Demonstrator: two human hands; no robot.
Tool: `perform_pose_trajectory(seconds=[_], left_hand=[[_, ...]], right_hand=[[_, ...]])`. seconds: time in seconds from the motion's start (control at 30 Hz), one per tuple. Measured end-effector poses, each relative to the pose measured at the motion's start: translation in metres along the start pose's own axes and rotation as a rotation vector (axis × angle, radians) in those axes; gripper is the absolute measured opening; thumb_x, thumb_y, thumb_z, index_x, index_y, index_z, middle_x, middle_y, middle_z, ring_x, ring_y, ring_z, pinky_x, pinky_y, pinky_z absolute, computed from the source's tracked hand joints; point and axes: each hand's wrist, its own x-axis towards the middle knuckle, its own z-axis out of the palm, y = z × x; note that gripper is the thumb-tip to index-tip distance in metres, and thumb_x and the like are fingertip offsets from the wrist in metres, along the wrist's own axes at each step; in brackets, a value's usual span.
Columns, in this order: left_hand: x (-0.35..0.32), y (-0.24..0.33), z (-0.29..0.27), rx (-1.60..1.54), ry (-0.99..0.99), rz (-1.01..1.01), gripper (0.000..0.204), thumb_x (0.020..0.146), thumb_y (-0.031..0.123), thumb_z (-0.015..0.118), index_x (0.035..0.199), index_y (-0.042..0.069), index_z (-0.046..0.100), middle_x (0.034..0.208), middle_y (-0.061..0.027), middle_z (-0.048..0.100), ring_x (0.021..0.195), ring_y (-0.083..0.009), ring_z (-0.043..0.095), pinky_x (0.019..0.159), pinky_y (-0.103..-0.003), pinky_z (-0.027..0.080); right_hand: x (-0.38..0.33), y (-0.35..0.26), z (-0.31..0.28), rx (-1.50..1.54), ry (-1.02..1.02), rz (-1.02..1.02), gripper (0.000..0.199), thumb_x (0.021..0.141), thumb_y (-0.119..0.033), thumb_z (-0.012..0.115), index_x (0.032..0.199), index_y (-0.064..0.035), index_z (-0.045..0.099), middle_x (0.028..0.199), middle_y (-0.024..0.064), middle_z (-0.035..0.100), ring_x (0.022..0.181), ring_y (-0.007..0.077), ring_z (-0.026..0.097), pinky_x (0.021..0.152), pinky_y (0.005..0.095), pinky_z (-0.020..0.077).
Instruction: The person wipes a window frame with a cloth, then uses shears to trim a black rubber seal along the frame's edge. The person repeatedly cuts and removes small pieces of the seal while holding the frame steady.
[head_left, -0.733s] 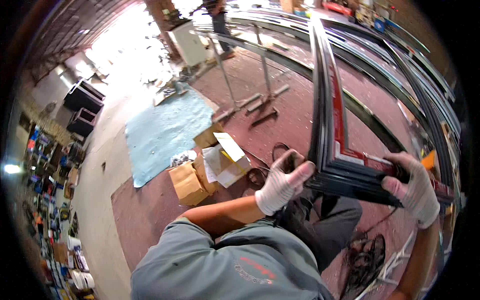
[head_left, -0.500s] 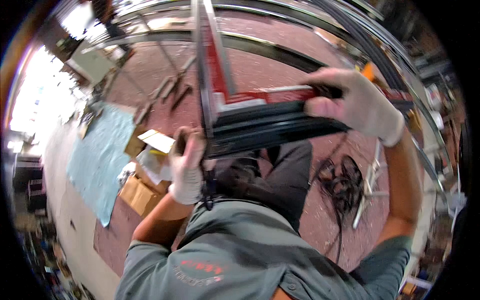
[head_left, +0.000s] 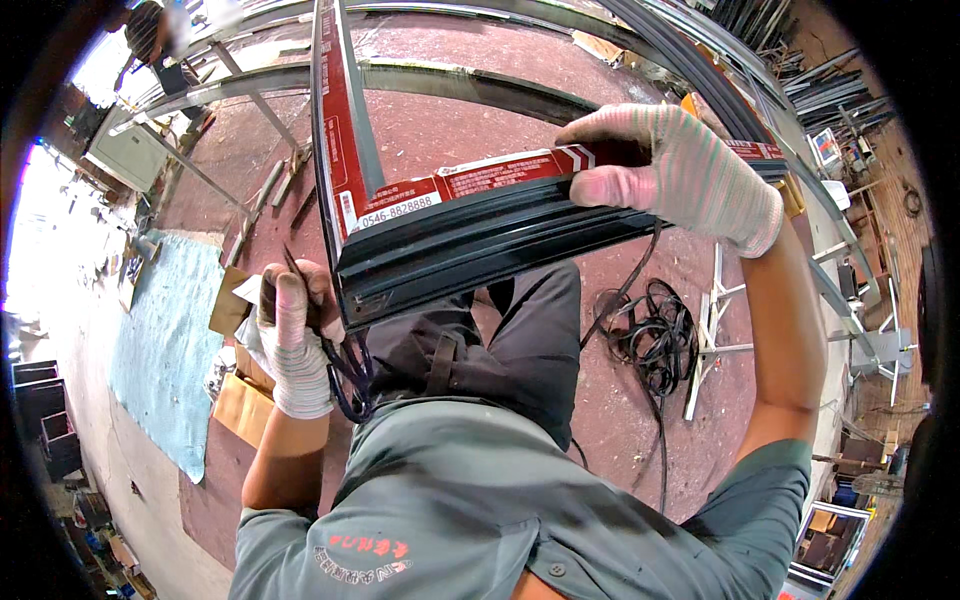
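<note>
A dark metal window frame [head_left: 480, 235] with red printed protective film spans the space in front of me, its mitred corner at the left. My right hand [head_left: 685, 175], in a striped knit glove, is closed around the frame's near bar, thumb on the close side and fingers over the film. Just left of the corner, my left hand [head_left: 295, 335], in a stained glove, is closed on what looks like scissors [head_left: 352, 380]. Their dark looped handles hang below the hand and a thin pointed tip rises above the fingers. The palm hides their middle.
Metal rails of a work stand [head_left: 480, 88] cross behind the frame. A coiled black cable [head_left: 655, 335] lies on the reddish floor. To the left are a light blue sheet [head_left: 165, 350] and a cardboard box [head_left: 243, 408]. Another person [head_left: 150, 40] is at the far left.
The frame corner and my left hand have shifted left in the picture. A gap now shows between left fingers and corner, with the pointed tip visible. My right hand keeps its grip.
</note>
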Motion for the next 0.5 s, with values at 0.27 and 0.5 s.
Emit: perform_pose_trajectory(seconds=[0.27, 0.5], left_hand=[[-0.008, 0.013, 0.002, 0.015, -0.091, -0.032, 0.037, 0.1, 0.049, 0.06, 0.101, 0.012, 0.059, 0.081, 0.0017, 0.055, 0.065, -0.0077, 0.049, 0.055, -0.023, 0.042], [-0.031, 0.005, 0.011, -0.106, -0.175, -0.076, 0.047, 0.079, 0.027, 0.086, 0.081, 0.012, 0.041, 0.082, -0.0016, 0.05, 0.067, -0.0106, 0.047, 0.054, -0.025, 0.039]], right_hand=[[-0.007, 0.015, -0.011, 0.043, 0.029, 0.092, 0.055, 0.083, -0.042, 0.082, 0.117, -0.0005, 0.069, 0.099, 0.0044, 0.07, 0.092, 0.0112, 0.064, 0.085, 0.0277, 0.0528], [-0.021, 0.024, -0.024, -0.097, 0.075, 0.0, 0.064, 0.081, -0.051, 0.081, 0.118, -0.001, 0.067, 0.096, 0.0054, 0.063, 0.093, 0.0155, 0.059, 0.086, 0.0317, 0.0482]])
